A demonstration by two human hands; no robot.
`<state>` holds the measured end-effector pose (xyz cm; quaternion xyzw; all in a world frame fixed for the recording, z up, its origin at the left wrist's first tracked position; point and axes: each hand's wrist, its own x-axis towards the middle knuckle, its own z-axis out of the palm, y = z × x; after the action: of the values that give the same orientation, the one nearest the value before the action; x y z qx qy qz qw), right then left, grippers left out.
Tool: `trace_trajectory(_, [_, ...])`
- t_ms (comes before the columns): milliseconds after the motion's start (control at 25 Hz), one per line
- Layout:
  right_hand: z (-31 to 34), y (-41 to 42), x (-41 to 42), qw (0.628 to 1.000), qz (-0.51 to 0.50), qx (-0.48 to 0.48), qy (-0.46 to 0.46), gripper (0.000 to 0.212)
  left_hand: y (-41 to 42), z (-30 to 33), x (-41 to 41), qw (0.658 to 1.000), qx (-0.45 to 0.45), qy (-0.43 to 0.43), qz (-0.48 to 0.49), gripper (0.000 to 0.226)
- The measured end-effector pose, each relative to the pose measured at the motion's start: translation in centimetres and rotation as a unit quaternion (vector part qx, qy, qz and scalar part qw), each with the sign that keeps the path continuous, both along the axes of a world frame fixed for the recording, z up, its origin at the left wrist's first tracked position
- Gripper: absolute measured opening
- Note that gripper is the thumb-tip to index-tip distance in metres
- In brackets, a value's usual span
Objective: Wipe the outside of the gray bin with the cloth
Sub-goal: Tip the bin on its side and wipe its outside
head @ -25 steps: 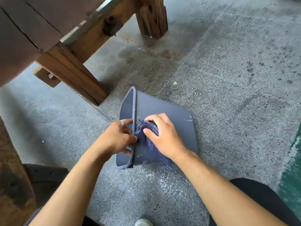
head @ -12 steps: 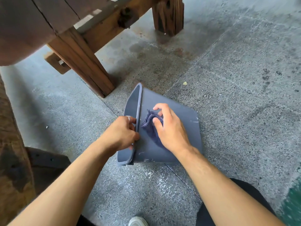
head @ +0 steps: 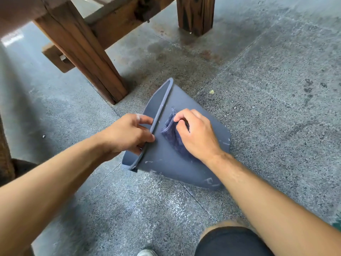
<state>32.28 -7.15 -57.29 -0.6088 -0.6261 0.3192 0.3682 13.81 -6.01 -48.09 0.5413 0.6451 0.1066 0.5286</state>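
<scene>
The gray bin (head: 184,100) lies on its side on the concrete floor, its open rim facing left. My left hand (head: 129,133) grips the rim, fingers curled over its edge. A dark blue cloth (head: 170,134) is pressed flat against the bin's upturned outer wall under my right hand (head: 196,134), which holds it with fingers bent. White smears mark the wall near its lower and right edges.
A wooden bench leg (head: 88,58) stands just left of and behind the bin, with a second leg (head: 196,13) farther back. The speckled concrete floor (head: 267,100) spreads to the right. My knee (head: 232,241) and a shoe tip (head: 146,253) show at the bottom.
My right hand slid the cloth away from the rim and up across the bin's wall. The left hand kept its grip on the rim.
</scene>
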Motion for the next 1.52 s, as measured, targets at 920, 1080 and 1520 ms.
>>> trace_trajectory(920, [-7.3,-9.2,7.9,0.983,0.102,-0.021,-0.149,0.057,-0.4,-2.5,-1.1,0.997,0.025,-0.016,0.065,0.023])
trace_trajectory(1080, [-8.9,-10.2,10.1,0.977,0.084,-0.081,-0.18,0.057,0.0,-2.4,-1.2,0.996,0.014,-0.029,0.088,0.036])
trace_trajectory(1520, [-7.4,-10.2,14.3,0.973,-0.058,-0.183,-0.13,0.031,0.1,-2.9,0.1,0.993,0.051,-0.004,0.102,0.057])
